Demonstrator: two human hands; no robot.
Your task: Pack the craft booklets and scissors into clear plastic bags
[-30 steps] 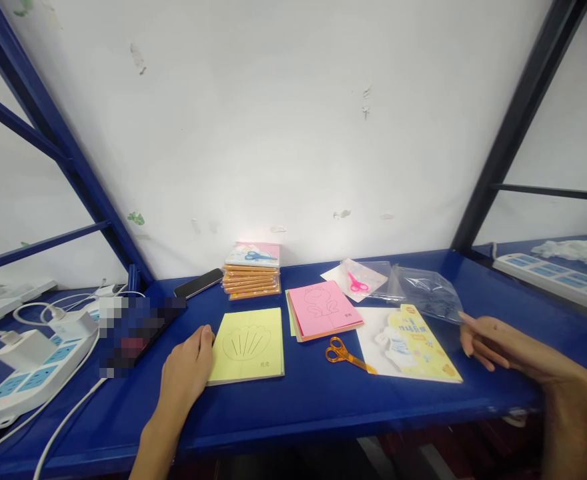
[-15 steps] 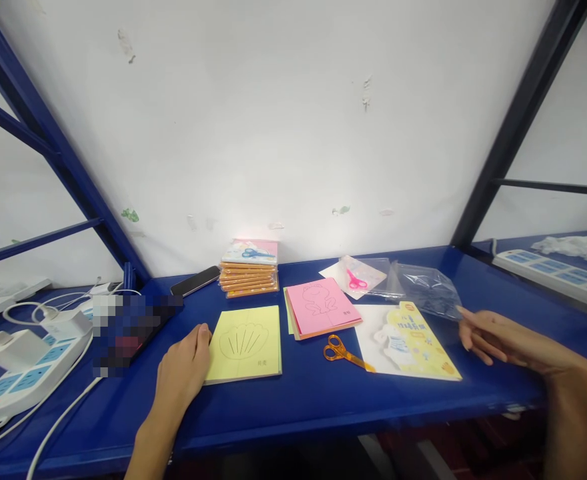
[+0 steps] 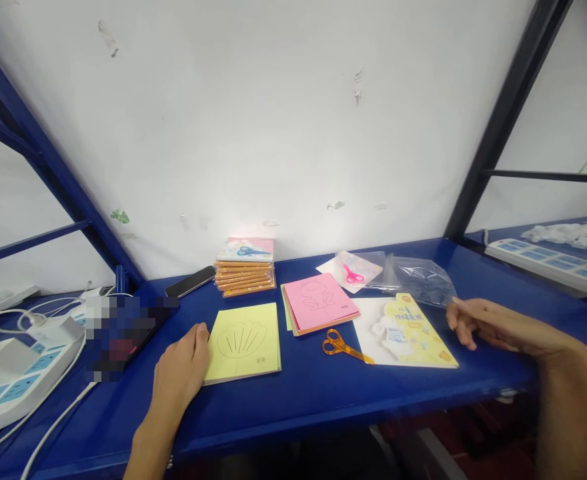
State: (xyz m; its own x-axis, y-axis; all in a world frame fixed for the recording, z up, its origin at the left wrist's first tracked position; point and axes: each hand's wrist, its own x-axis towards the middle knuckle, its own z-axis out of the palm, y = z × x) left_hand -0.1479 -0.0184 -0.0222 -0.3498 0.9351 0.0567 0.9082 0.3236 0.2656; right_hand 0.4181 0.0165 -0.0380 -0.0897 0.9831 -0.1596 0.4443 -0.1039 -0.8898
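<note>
My left hand point(image 3: 182, 360) rests on the table with its fingers curled in, touching the left edge of a stack of yellow paper point(image 3: 242, 340) printed with a shell outline. My right hand point(image 3: 493, 323) lies at the right, fingers loosely bent and apart, its fingertips by the corner of a clear plastic bag point(image 3: 418, 280). Left of that hand is a yellow and white printed cover sheet point(image 3: 413, 333). Orange scissors point(image 3: 346, 347) lie with their tip at its edge. A pink sheet with a frog drawing point(image 3: 321, 303) tops another stack of coloured paper.
Pink scissors point(image 3: 353, 273) lie on a pale sheet behind. A pile of wrapped packs point(image 3: 246, 277) stands near the wall beside a phone point(image 3: 190, 281). Power strips point(image 3: 23, 387) with chargers and cables crowd the left; another strip point(image 3: 548, 267) is at the far right.
The whole view has shifted a little. My right hand is slightly further left against the plastic bag's corner; my left hand stays by the yellow stack.
</note>
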